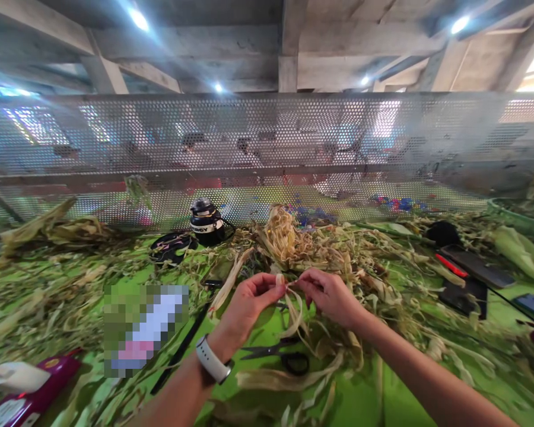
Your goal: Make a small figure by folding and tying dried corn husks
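My left hand [258, 295] pinches a small pale piece of corn husk [280, 283] between thumb and fingers. Close beside it, my right hand [327, 295] has its fingers pressed together on a thin end of the husk strip. A curled strip [296, 320] dangles below the fingertips. Under my hands, black-handled scissors [294, 363] lie on the green tabletop with their blades pointing left. A long dry husk strip [289, 379] lies in front of them. Just beyond my hands rises a bundle of dried husks [281, 234].
A black jar-shaped bottle [206, 222] stands behind, against a perforated metal screen [258, 136]. Husk scraps cover much of the table. At left lies a magenta device [40, 385]; at right lie phones [476, 264] and a green basket [523, 222]. People sit beyond the screen.
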A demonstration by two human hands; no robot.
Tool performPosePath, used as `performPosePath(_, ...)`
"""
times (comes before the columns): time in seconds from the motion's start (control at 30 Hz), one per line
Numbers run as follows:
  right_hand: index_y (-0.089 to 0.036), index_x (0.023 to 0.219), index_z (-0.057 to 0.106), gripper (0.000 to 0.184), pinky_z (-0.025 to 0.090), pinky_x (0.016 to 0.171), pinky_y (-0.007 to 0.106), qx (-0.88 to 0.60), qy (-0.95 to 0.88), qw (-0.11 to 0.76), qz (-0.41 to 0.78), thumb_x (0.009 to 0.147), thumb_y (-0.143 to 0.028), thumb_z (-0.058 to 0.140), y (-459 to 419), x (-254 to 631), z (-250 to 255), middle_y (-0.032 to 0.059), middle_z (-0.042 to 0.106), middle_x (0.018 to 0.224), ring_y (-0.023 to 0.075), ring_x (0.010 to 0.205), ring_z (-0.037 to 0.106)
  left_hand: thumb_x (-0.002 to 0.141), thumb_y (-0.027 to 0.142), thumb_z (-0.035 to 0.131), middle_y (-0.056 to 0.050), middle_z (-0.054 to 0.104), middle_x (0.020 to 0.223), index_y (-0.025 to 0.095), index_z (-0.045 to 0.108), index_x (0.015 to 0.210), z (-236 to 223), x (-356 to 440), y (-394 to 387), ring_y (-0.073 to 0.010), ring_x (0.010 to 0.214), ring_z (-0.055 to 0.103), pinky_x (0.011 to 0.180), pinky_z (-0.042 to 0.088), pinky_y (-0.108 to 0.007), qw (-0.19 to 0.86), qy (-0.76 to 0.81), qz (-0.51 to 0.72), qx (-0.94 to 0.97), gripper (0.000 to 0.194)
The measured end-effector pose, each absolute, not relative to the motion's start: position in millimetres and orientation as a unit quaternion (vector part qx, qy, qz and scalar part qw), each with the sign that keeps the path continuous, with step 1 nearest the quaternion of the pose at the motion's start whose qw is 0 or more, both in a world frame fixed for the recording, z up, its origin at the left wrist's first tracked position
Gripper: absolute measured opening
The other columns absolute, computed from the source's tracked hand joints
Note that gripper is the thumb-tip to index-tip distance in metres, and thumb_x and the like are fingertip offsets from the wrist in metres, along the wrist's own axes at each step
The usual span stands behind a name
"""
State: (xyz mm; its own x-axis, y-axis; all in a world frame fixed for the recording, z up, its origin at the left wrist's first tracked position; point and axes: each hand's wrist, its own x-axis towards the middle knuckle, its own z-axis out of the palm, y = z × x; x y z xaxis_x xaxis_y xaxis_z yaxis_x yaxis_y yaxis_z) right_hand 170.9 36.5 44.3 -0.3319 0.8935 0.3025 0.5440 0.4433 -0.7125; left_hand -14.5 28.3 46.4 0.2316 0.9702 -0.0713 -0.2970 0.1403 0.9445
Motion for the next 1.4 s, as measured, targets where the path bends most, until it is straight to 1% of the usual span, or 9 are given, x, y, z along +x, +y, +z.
performPosePath(0.13, -0.02, 0.088, 0.064, 0.017, 0.048, 0.073, 0.033, -0.461, -0.82, 0.325, 0.092, 0.088, -0.023, 0.047, 42, 180, 48, 0.0051, 0.067, 0.082, 0.0193, 0.078, 0.061, 0.058, 0.029, 0.082, -0.001, 0.067, 0.074, 0.014, 0.07, 0.075, 43, -18, 33, -0.0096, 0.066, 0.056, 0.065, 0.042, -0.021, 0.675, 0.398, 0.467, 0.41, 0.026)
performPosePath(0.27, -0.021, 0.11, 0.059, 0.036, 0.04, 0.095, 0.04, -0.344, -0.881, 0.326, 0.0, 0.078, -0.009, 0.049, 23, 176, 63, 0.0086, 0.058, 0.116, 0.0214, 0.111, 0.05, 0.061, 0.034, 0.079, -0.001, 0.064, 0.07, 0.013, 0.067, 0.082, 41, -19, 35, -0.0088, 0.059, 0.05, 0.055, 0.035, -0.021, 0.641, 0.414, 0.454, 0.459, 0.032)
performPosePath(0.37, -0.021, 0.103, 0.062, 0.03, 0.034, 0.102, 0.041, -0.259, -0.931, 0.257, 0.018, 0.074, -0.016, 0.057, 10, 170, 70, 0.006, 0.054, 0.124, 0.022, 0.119, 0.043, 0.063, 0.033, 0.077, 0.002, 0.061, 0.066, 0.015, 0.06, 0.085, 41, -19, 34, -0.0086, 0.056, 0.047, 0.053, 0.03, -0.021, 0.628, 0.413, 0.451, 0.481, 0.033)
performPosePath(0.53, -0.019, 0.088, 0.063, 0.014, 0.028, 0.106, 0.044, -0.258, -0.941, 0.217, 0.003, 0.087, -0.029, 0.054, 8, 162, 62, 0.0079, 0.051, 0.129, 0.0238, 0.124, 0.037, 0.064, 0.031, 0.075, 0.001, 0.06, 0.068, 0.016, 0.054, 0.083, 37, -21, 34, -0.0099, 0.058, 0.046, 0.055, 0.032, -0.023, 0.621, 0.407, 0.434, 0.51, 0.032)
performPosePath(0.7, -0.018, 0.083, 0.061, 0.01, 0.035, 0.102, 0.04, -0.26, -0.918, 0.276, 0.113, 0.088, -0.025, 0.055, 11, 161, 61, 0.0081, 0.056, 0.12, 0.0216, 0.12, 0.042, 0.066, 0.031, 0.073, 0.004, 0.055, 0.066, 0.017, 0.053, 0.078, 35, -21, 35, -0.009, 0.057, 0.043, 0.054, 0.03, -0.022, 0.637, 0.385, 0.43, 0.511, 0.027)
performPosePath(0.87, -0.018, 0.081, 0.054, 0.019, 0.047, 0.072, 0.029, -0.374, -0.738, 0.419, 0.374, 0.089, -0.035, 0.053, 15, 161, 62, 0.0031, 0.063, 0.082, 0.0145, 0.077, 0.058, 0.062, 0.032, 0.077, 0.005, 0.052, 0.064, 0.016, 0.051, 0.073, 37, -19, 36, -0.007, 0.055, 0.04, 0.052, 0.027, -0.021, 0.664, 0.379, 0.414, 0.493, 0.032)
performPosePath(1.0, -0.017, 0.089, 0.054, 0.028, 0.046, 0.068, 0.027, -0.382, -0.63, 0.427, 0.525, 0.08, -0.042, 0.063, 17, 162, 61, 0.0003, 0.063, 0.074, 0.0127, 0.069, 0.058, 0.062, 0.034, 0.077, 0.005, 0.054, 0.066, 0.016, 0.053, 0.075, 36, -18, 36, -0.0071, 0.058, 0.043, 0.053, 0.028, -0.021, 0.665, 0.394, 0.403, 0.49, 0.034)
performPosePath(1.17, -0.016, 0.098, 0.062, 0.032, 0.046, 0.076, 0.028, -0.381, -0.619, 0.401, 0.557, 0.078, -0.04, 0.065, 16, 163, 66, 0.0044, 0.066, 0.089, 0.0143, 0.082, 0.06, 0.062, 0.033, 0.078, 0.007, 0.053, 0.062, 0.016, 0.053, 0.075, 36, -18, 35, -0.0059, 0.054, 0.04, 0.051, 0.025, -0.021, 0.666, 0.397, 0.397, 0.491, 0.033)
performPosePath(1.4, -0.017, 0.092, 0.063, 0.025, 0.044, 0.061, 0.024, -0.404, -0.646, 0.41, 0.503, 0.08, -0.038, 0.063, 21, 165, 63, -0.0013, 0.059, 0.069, 0.0106, 0.062, 0.053, 0.057, 0.031, 0.081, 0.007, 0.055, 0.058, 0.017, 0.051, 0.073, 41, -18, 32, -0.0049, 0.05, 0.039, 0.048, 0.021, -0.02, 0.695, 0.4, 0.38, 0.461, 0.036)
